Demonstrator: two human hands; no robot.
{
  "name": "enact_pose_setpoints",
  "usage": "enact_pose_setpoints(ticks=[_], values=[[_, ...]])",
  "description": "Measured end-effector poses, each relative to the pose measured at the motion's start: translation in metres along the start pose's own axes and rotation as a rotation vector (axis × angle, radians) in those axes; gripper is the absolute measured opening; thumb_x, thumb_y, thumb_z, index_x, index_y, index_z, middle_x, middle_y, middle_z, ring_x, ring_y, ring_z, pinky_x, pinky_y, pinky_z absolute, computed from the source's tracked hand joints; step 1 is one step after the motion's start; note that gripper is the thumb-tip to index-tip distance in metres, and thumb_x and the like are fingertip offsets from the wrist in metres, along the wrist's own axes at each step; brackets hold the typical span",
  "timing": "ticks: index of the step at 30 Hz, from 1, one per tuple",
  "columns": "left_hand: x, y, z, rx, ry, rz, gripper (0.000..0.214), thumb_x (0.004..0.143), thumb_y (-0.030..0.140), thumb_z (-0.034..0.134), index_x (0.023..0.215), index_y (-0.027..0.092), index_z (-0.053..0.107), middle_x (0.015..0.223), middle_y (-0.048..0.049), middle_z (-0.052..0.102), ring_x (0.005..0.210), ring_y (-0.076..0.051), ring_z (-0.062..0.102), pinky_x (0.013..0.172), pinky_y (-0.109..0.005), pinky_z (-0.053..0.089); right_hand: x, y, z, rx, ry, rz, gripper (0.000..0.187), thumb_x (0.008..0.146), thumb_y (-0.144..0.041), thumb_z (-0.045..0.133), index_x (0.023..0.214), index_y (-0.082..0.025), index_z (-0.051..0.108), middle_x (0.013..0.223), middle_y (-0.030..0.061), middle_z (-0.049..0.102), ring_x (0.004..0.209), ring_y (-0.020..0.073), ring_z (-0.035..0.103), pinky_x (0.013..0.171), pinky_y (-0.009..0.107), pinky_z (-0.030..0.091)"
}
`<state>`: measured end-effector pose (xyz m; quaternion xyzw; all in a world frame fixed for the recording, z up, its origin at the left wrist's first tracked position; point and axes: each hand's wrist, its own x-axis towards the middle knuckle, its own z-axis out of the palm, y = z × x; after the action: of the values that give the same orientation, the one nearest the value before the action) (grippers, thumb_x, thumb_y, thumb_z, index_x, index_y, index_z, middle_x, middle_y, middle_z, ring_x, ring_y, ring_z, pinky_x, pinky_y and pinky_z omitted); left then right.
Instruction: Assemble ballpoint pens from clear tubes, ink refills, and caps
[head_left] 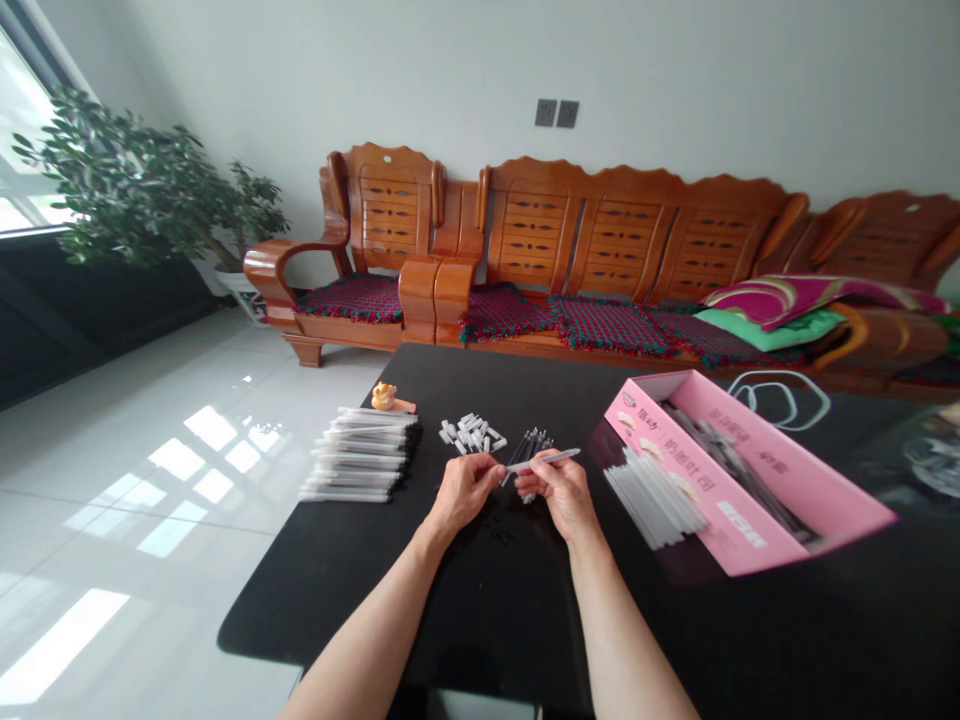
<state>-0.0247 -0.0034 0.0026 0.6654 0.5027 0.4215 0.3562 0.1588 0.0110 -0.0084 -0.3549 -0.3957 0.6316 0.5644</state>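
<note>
Four batches of pen parts lie on the black table [300, 600] in front of you, with a glossy tile floor [157, 470] off its left edge and a potted ficus [150, 185] further left by the window. A carved wooden sofa [585, 235] runs along the wall behind the table.

Working across the tabletop, you have a small orange figurine [384, 396] at the far end, then a neat stack of white pen barrels [358, 455] lying side by side. Next comes a loose heap of white caps [471, 434], well clear of your hands, and then a bunch of dark refills [531, 447] just behind your right hand.

Your left hand [466, 490] has its fingers pinched nearly closed right at the left end of a white pen [546, 460]; you can't tell whether they grip the pen or something small. Your right hand [562, 492] is closed around the pen's barrel, thumb and fingers wrapped on it, with the far end sticking out to the right. Nothing stands between the two hands and the pen.

To your right are a pile of white tubes [652, 497] and an open pink box [720, 470] holding dark refills, with a loop of white cord [780, 398] beyond it.
</note>
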Motion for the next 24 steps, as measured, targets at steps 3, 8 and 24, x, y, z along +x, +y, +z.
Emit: enact_pose_setpoints(ticks=[3,8,24], values=[[0.0007,-0.0017,0.0025,-0.068,0.031,0.004,0.027,0.081,0.041,0.065,0.078,0.015,0.068,0.06,0.0009,0.057,0.054,-0.01,0.047,0.051,-0.019,0.034,0.0003,0.0006,-0.0002,0.008,0.002,0.0,0.026,0.073,-0.033,0.08,0.082,-0.015,0.063,0.071,0.0081,0.076,0.057,0.0224,0.073,0.049,0.027,0.06],[0.0004,0.0004,0.0016,-0.092,0.075,0.03,0.032,0.082,0.044,0.064,0.096,0.015,0.069,0.065,0.0015,0.059,0.055,-0.009,0.047,0.052,-0.019,0.035,0.0007,-0.0002,0.0,0.018,0.001,-0.008,0.026,0.073,-0.033,0.08,0.082,-0.016,0.063,0.073,0.0085,0.076,0.057,0.0221,0.073,0.05,0.027,0.06],[0.001,0.0001,-0.0011,0.035,0.036,0.052,0.038,0.09,0.043,0.052,0.072,0.013,0.068,0.056,0.002,0.052,0.053,-0.009,0.041,0.051,-0.02,0.028,0.0011,0.0011,-0.0018,-0.003,-0.003,-0.011,0.024,0.075,-0.032,0.078,0.082,-0.015,0.063,0.072,0.0087,0.076,0.058,0.0213,0.073,0.051,0.027,0.061]])
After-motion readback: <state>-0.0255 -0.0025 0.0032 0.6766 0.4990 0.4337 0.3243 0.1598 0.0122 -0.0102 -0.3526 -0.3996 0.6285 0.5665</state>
